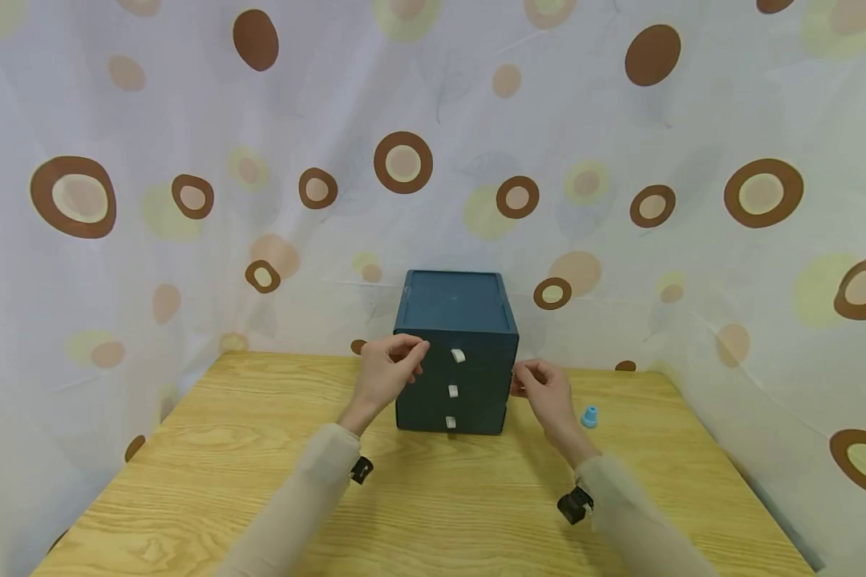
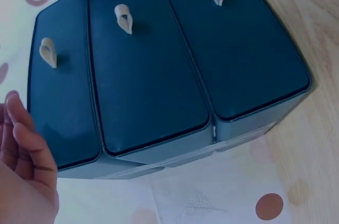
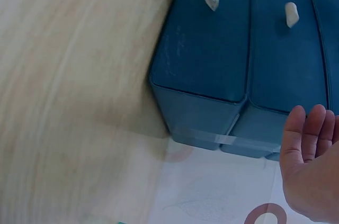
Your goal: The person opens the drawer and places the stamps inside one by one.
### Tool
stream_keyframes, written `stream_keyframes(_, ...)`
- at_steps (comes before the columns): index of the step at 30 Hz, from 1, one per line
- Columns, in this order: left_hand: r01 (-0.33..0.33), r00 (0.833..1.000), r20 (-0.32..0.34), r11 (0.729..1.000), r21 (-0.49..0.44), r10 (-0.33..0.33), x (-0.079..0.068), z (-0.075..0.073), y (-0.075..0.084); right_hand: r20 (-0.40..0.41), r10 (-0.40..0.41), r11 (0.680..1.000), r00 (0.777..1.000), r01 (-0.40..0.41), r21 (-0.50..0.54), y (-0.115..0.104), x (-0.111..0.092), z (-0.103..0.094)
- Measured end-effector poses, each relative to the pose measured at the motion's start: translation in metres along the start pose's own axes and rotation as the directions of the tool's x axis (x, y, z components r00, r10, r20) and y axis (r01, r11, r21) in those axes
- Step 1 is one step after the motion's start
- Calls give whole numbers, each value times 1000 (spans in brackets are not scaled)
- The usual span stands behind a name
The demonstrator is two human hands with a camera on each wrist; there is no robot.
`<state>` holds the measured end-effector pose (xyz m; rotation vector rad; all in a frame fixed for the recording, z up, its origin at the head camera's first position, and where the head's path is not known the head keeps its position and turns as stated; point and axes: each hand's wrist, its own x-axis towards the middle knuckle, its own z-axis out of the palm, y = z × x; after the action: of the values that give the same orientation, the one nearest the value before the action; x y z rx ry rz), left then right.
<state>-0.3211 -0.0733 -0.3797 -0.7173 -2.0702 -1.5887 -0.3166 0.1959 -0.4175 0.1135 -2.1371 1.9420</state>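
A dark blue box with three stacked drawers (image 1: 479,401) stands near the table's back edge, its drawers closed. Each front carries a small pale loop pull; the top pull (image 1: 458,355) is nearest to my left hand (image 1: 390,370). That hand hovers at the upper left of the front, fingers loosely bent, with nothing in them. At the box's right side is my right hand (image 1: 546,394), its fingers close to the side wall and gently curved. The right wrist view shows its fingers (image 3: 310,131) together, the palm bare.
A small light blue cone-shaped piece (image 1: 589,417) stands on the wooden table (image 1: 274,449), right of my right hand. Behind the box hangs a white curtain (image 1: 447,96) with brown ring patterns, which also runs along both sides. Dark wrist cameras sit on both sleeves.
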Motion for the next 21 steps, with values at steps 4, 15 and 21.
stream_keyframes(4, -90, 992, -90, 996, 2, 90, 5, -5, 3, 12, 11, 1000, 1000, -11, -29, 6, -5, 2)
stream_keyframes(15, -94, 952, -278, 986, 140, 130, 19, -14, 3, 150, 102, 993, 983, -91, -79, 22, -16, 12)
stream_keyframes(21, -2, 959, -277, 982, 191, 56, 23, -15, -1, 298, 125, 988, 946, -92, -124, 28, -20, 14)
